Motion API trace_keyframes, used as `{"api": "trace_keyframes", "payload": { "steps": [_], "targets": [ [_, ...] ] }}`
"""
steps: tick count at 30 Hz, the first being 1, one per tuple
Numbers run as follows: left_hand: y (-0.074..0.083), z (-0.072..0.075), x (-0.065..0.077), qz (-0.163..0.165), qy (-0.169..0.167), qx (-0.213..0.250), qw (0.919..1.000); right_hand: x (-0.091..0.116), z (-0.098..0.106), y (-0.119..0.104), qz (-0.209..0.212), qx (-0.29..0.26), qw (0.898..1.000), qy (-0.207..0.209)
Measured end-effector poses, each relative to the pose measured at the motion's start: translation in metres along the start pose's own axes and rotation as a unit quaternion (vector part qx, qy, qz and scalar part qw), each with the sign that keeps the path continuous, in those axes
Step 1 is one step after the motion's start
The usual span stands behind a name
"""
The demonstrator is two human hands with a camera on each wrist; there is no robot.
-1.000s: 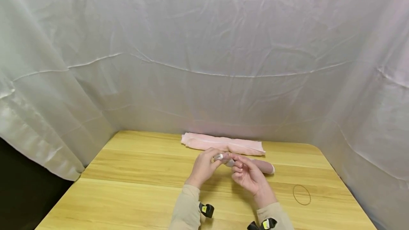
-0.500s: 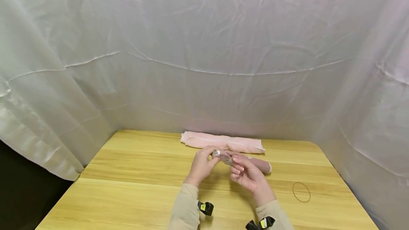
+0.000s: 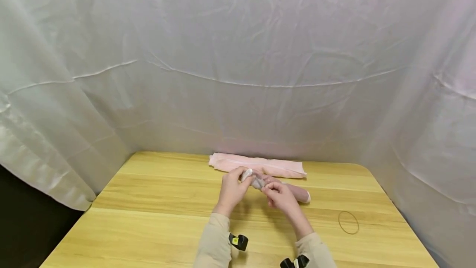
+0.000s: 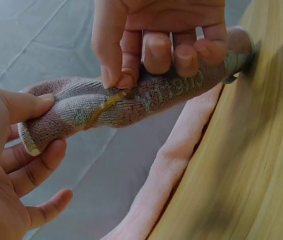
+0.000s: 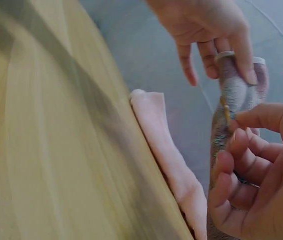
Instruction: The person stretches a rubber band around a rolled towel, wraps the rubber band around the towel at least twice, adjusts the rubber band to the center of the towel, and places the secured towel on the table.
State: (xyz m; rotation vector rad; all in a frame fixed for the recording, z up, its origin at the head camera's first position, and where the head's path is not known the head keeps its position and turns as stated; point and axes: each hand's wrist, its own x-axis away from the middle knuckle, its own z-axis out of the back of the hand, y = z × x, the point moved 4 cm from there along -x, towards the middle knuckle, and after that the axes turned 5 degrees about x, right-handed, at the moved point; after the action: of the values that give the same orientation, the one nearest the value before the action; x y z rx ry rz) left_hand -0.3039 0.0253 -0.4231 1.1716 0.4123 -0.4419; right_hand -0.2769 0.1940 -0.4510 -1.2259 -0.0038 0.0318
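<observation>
A rolled mauve towel (image 3: 300, 193) with a pale hem and a greenish pattern is held up slantwise over the table. My left hand (image 3: 230, 189) pinches its near-left end between thumb and fingers, the other fingers spread loosely below in the left wrist view. Around the roll near that end sits a yellowish rubber band (image 4: 101, 111), slightly skewed. The thumb and index finger of my right hand (image 3: 283, 197) pinch this band at the towel's surface, with the remaining fingers curled beside the roll. The towel narrows where the band crosses it.
A rolled light pink towel (image 3: 256, 165) lies along the back edge of the wooden table (image 3: 156, 218). Another thin rubber band (image 3: 358, 226) lies flat to the right of my right hand. A grey-white curtain (image 3: 238, 106) surrounds the table's back and sides.
My right hand has turned from palm-up to knuckles-up at the band. The mauve towel's left end has shifted slightly left and up with my left hand.
</observation>
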Motion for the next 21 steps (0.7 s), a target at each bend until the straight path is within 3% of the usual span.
{"api": "trace_keyframes", "payload": {
  "steps": [3, 10, 14, 21],
  "targets": [
    [0.001, 0.0, -0.001, 0.016, -0.003, 0.016, 0.9997, -0.001, 0.003, 0.003, -0.016, 0.001, 1.0, 0.025],
    [0.001, 0.0, -0.002, 0.014, -0.015, 0.031, 0.9993, -0.003, 0.009, 0.005, -0.034, -0.011, 0.999, 0.016],
    [0.002, -0.002, -0.001, -0.003, -0.06, 0.015, 0.9981, -0.003, 0.011, 0.002, -0.024, 0.054, 0.996, 0.064],
    [0.003, -0.008, 0.002, -0.027, -0.149, -0.012, 0.9884, -0.002, 0.012, -0.002, 0.003, 0.165, 0.973, 0.161]
  ]
}}
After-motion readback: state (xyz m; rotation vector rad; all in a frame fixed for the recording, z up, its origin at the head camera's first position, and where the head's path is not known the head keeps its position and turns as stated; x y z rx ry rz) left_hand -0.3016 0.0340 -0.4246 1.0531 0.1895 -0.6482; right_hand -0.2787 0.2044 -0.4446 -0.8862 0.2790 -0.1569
